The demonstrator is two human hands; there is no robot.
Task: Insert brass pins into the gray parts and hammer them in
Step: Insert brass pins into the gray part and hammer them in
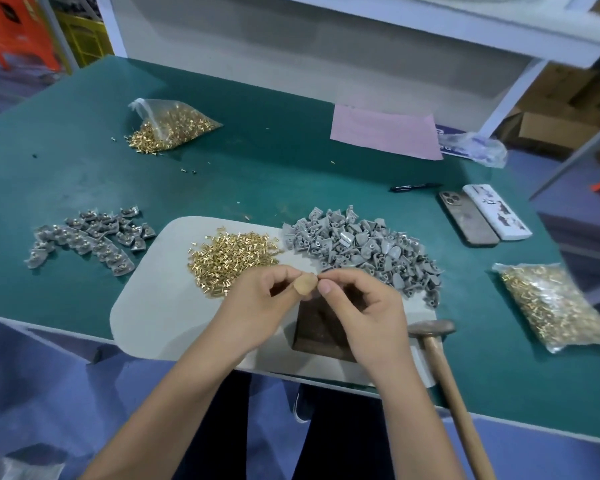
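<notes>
Left hand [257, 299] pinches a small tan piece [305, 285], possibly a gray part; right hand [357, 299] pinches something tiny against it, above a dark block [321, 336].

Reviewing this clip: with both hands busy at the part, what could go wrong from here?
1. The left hand and right hand work above the loose brass pins; a dropped pin would likely vanish among them.
2. The hammer handle overhangs the table edge; a forearm bump might knock it off.
</notes>
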